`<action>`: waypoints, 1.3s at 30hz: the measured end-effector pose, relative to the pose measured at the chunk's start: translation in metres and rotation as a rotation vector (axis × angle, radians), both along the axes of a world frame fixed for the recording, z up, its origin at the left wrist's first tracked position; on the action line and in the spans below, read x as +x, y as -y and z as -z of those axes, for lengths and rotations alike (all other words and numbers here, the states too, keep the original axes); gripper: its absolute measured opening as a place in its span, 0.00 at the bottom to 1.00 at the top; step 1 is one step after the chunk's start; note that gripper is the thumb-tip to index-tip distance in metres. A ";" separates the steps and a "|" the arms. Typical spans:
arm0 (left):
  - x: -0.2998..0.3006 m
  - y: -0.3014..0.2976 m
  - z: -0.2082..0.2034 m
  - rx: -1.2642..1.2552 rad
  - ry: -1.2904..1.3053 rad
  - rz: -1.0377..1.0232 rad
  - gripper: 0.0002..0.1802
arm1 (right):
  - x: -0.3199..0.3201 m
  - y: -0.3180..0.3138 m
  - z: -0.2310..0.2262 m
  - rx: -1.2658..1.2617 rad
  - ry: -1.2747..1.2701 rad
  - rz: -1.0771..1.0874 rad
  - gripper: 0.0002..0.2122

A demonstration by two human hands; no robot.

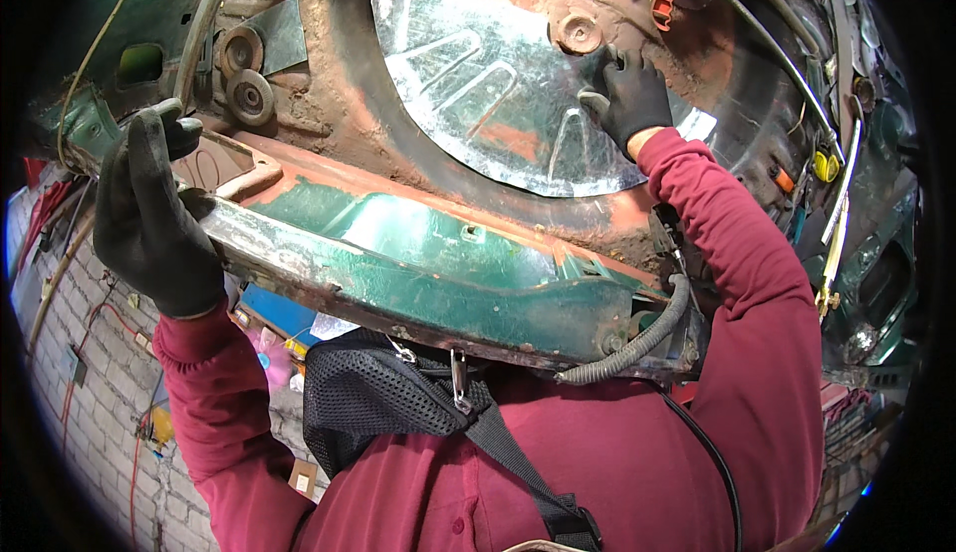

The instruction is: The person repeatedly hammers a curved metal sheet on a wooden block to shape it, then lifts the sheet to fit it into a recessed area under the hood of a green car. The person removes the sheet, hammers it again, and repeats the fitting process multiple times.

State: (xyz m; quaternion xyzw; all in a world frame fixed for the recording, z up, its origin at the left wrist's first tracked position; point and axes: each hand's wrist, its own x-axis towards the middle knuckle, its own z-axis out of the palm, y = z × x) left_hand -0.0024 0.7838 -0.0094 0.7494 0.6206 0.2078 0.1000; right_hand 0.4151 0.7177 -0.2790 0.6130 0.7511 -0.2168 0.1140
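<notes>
Filling the upper two thirds of the frame: rusted car body shell point(329, 124), red-brown with flaking paint, curved like a wheel well or floor pan. Running from left of centre down toward lower right: green painted sill point(428, 283), scraped to bare metal in patches, its lower edge ragged with rust. Upper centre: shiny sheet-metal patch point(478, 84), roughly half-round with pressed ribs, lying flat against the rusted shell. Lower half: dark red long-sleeved shirt point(617, 452) with a black mesh harness strap point(378, 393) across the chest. Lower right of centre: grey ribbed hose point(637, 343) hanging out of the sill's end.

Left of frame: left hand point(149, 214) in a black glove, fingers curled over the left end of the sill, grip closed on that edge. Upper right of centre: right hand point(629, 94) in a black glove, fingertips pressed against the right edge of the patch, fingers bent, not clearly wrapped around anything.

Likely hazards: patch sliding off position if fingertip pressure eases, since no clamp or fastener shows; cut glove or skin from the sharp sheet edge or the jagged rusted sill; rust flakes dropping toward the face; hose snagging a sleeve.
</notes>
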 end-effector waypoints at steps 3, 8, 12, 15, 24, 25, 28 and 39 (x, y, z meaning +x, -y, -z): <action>0.004 -0.002 -0.004 -0.037 0.004 -0.036 0.15 | 0.000 -0.003 0.000 -0.015 0.034 -0.016 0.22; 0.010 -0.001 -0.005 -0.087 0.095 -0.186 0.15 | 0.001 0.001 0.002 0.011 0.018 0.002 0.24; 0.013 -0.002 -0.007 -0.071 0.017 -0.194 0.15 | 0.000 -0.001 0.000 -0.036 0.004 0.014 0.25; 0.010 -0.001 -0.006 -0.087 -0.046 -0.202 0.14 | 0.002 0.001 0.002 -0.002 -0.006 0.009 0.25; -0.017 -0.008 -0.010 0.109 -0.545 0.331 0.29 | 0.014 -0.016 -0.001 -0.085 -0.063 -0.015 0.17; -0.017 -0.006 -0.010 0.103 -0.551 0.318 0.29 | 0.016 -0.017 0.000 -0.094 -0.076 -0.016 0.17; -0.020 -0.006 -0.009 0.097 -0.538 0.314 0.29 | 0.020 -0.018 0.000 -0.095 -0.104 -0.024 0.17; -0.019 -0.006 -0.007 0.080 -0.453 0.295 0.25 | 0.017 -0.015 0.003 -0.085 -0.075 -0.017 0.16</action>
